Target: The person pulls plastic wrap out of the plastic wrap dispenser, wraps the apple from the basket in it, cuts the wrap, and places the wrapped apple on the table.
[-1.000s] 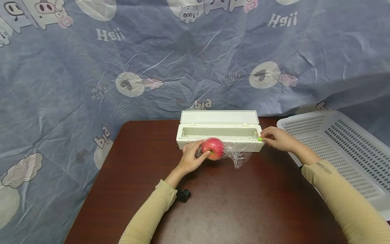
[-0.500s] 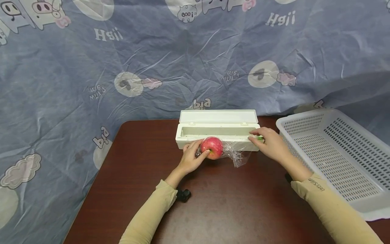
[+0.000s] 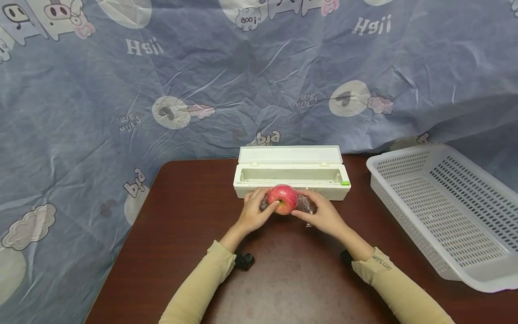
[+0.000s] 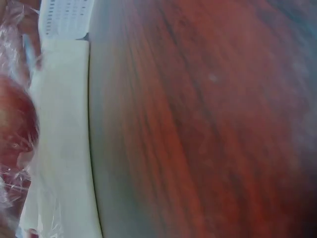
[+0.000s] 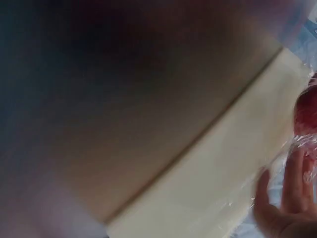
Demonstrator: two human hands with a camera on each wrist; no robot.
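A red apple (image 3: 282, 199) wrapped in clear plastic film sits before the white cling film box (image 3: 329, 194). My left hand (image 3: 252, 215) grips the apple's left side, its thumb across the near face. From the right, my right hand (image 3: 323, 217) holds the other side, thumb low and fingers behind. Loose film (image 3: 305, 205) bunches between the right thumb and fingers. The box lies with its lid (image 3: 290, 155) raised. A green slide cutter (image 3: 345, 183) is at the right end of its front edge. In the left wrist view the apple (image 4: 15, 121) shows at the left edge.
A white perforated plastic basket (image 3: 421, 234) stands on the right side of the brown table (image 3: 194, 216). Behind the table hangs a blue printed cloth (image 3: 243, 90). Both wrist views are partly blurred.
My right hand has left the green slide cutter at the box's right end and come down left to the wrapped apple. My left hand has stayed on the apple.
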